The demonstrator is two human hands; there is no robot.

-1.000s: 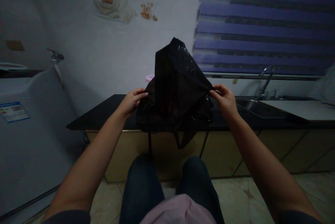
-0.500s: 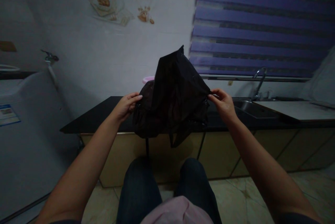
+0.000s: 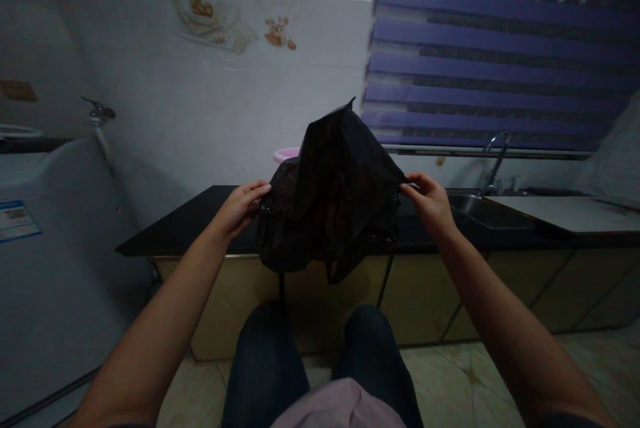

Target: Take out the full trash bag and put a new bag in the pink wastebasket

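Note:
A thin black plastic bag [image 3: 333,195] hangs crumpled between my hands, above the front edge of the dark countertop [image 3: 185,221]. My left hand [image 3: 243,207] pinches its left side between thumb and fingers. At the right, my right hand [image 3: 431,203] grips a corner of the bag the same way. The bag's top rises to a loose peak, and its lower part droops past the counter edge. Behind it shows the rim of a pink container [image 3: 286,154], the rest of which the bag hides.
To the right are a metal sink [image 3: 487,209], a curved faucet [image 3: 496,158] and a white board [image 3: 565,211]. A white appliance [image 3: 65,261] stands at the left, below a wall tap [image 3: 99,110]. Pale cabinet doors [image 3: 420,295] face my knees.
The bag's peak has sunk slightly and its left side bulges a little lower. Both hands keep their pinch on the bag and have hardly moved.

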